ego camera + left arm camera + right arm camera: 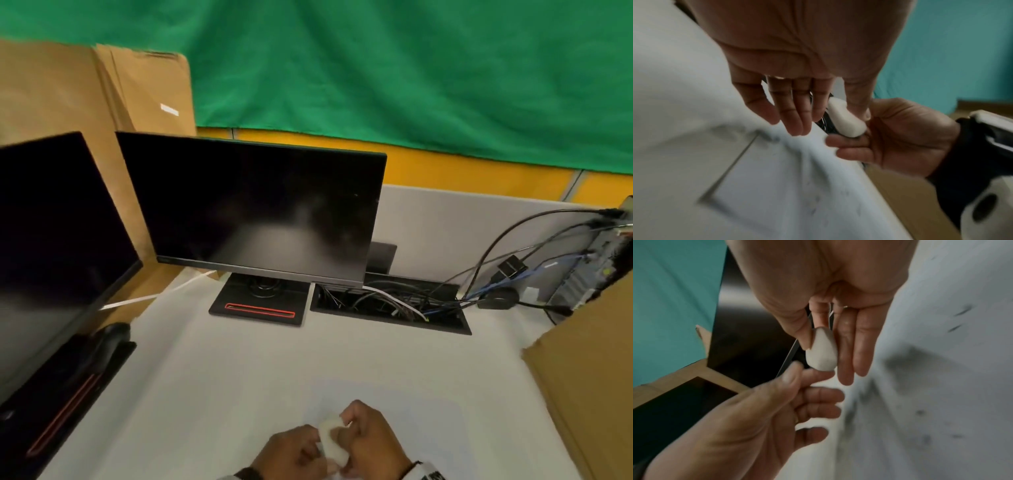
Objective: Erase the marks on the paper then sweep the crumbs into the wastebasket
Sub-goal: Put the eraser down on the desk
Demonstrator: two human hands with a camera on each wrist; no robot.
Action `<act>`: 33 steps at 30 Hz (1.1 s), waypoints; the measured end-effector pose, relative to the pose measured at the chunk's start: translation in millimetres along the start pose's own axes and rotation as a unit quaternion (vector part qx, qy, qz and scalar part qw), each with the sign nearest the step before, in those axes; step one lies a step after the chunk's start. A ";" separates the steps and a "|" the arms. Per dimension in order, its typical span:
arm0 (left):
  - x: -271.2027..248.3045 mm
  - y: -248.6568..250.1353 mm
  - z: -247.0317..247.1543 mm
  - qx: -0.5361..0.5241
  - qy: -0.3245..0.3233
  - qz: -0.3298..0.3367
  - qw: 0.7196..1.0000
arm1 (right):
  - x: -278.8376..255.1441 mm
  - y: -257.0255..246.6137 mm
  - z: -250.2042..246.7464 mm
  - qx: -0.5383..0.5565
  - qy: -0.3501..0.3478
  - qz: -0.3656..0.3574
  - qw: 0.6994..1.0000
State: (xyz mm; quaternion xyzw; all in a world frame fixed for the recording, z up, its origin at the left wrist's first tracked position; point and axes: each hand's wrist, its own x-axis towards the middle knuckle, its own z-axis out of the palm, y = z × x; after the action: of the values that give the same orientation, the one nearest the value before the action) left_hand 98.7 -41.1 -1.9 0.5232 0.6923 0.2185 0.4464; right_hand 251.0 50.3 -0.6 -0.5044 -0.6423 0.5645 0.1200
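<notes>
White lump (331,441) held between both hands, low over the near edge of the white table (239,359).
The right hand (828,288) pinches it between thumb and forefinger. The left hand (797,48) meets it there, thumb and forefinger closing on the lump's other end — the remaining fingers lie loosely extended.

A: What is worn behind the right hand (904,139)?
B: A black strap (972,162) carrying a white housing (1001,190) with a dark oval opening.
A: And behind the left hand (291,452)?
B: A dark band (249,474).
</notes>
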 end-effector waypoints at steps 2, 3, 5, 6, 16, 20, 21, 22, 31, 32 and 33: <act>1.9 -6.1 -7.8 -0.061 0.066 -0.009 0.996 | 7.7 -12.1 11.5 0.013 0.004 -0.009 1.000; 4.3 -10.4 -12.1 -0.084 0.077 -0.024 0.993 | 12.1 -14.5 16.5 0.018 0.006 -0.009 1.000; 5.8 -18.5 -22.0 -0.137 0.088 -0.050 0.985 | 16.0 -18.8 24.4 0.023 -0.014 0.001 1.000; 6.5 -22.0 -27.1 -0.159 0.093 -0.057 0.981 | 15.4 -22.4 26.8 0.025 -0.023 0.006 0.999; 65.5 -67.8 -108.4 0.071 0.208 -0.171 0.960 | -47.4 14.5 -18.4 -0.313 -0.010 -0.073 0.947; 80.0 -71.9 -121.3 0.104 0.222 -0.196 0.949 | -78.7 48.7 -29.4 -0.406 -0.030 -0.042 0.912; 81.4 -71.6 -122.9 0.112 0.220 -0.200 0.948 | -84.4 56.5 -27.7 -0.415 -0.032 -0.038 0.909; 83.6 -72.8 -123.6 0.118 0.216 -0.202 0.948 | -88.0 68.2 -26.6 -0.433 -0.022 -0.045 0.900; 36.9 -47.0 -90.1 0.214 0.186 -0.047 0.958 | -106.5 115.7 -12.3 -0.535 -0.041 -0.039 0.843; 24.0 -44.5 -75.5 0.252 0.130 0.005 0.959 | -106.1 111.3 -12.1 -0.530 -0.045 -0.028 0.846; 11.1 -41.5 -60.0 0.294 0.059 0.044 0.953 | -105.0 108.2 -12.5 -0.522 -0.057 -0.022 0.851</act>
State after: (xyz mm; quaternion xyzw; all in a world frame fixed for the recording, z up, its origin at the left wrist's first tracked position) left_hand 25.3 -35.8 -7.8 0.6471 0.7276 0.0553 0.2210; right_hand 364.0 -40.2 -44.4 -0.4458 -0.8589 0.1710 -0.1856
